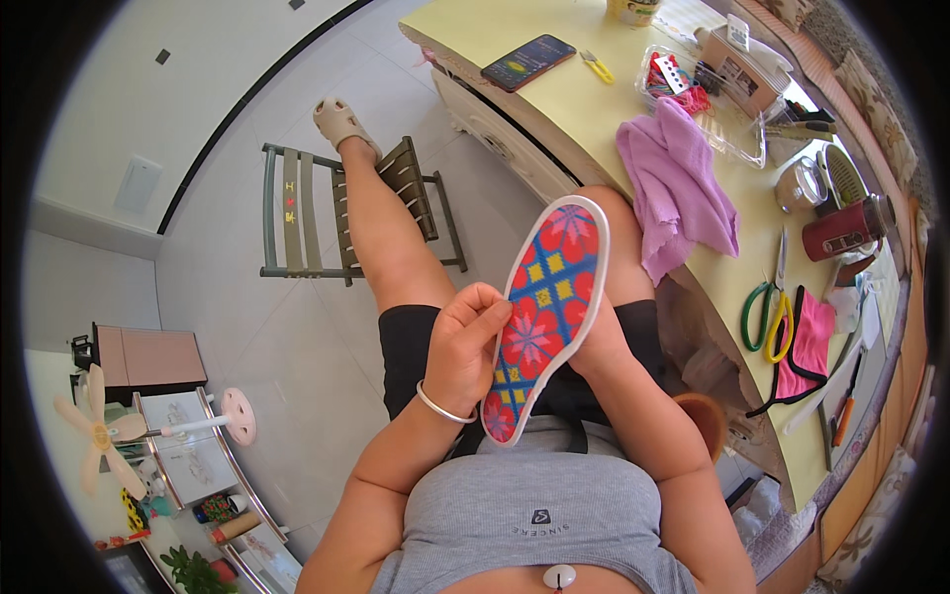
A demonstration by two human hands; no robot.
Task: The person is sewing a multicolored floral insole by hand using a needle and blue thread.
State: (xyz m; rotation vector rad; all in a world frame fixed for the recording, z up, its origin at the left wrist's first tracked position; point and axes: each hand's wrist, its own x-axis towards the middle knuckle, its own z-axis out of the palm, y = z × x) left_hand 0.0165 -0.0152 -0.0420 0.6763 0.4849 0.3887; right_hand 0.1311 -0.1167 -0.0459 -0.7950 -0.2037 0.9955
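Note:
An embroidered shoe insole (542, 322), white-edged with red flowers, blue bands and yellow squares, is held up tilted over my lap. My left hand (465, 342) wears a bangle and is closed at the insole's left edge, thumb and forefinger pinched together there. Whether a needle or thread sits in that pinch is too small to tell. Behind the insole's right side, my right hand (602, 342) supports it; most of its fingers are hidden.
On the yellow table at right lie a phone (528, 61), yellow snips (597, 66), a purple cloth (678, 183), a clear box of red thread (678, 84), scissors (770, 312), a pink fabric piece (807, 342) and a dark red cup (846, 228). A folding stool (396, 188) holds up my left leg.

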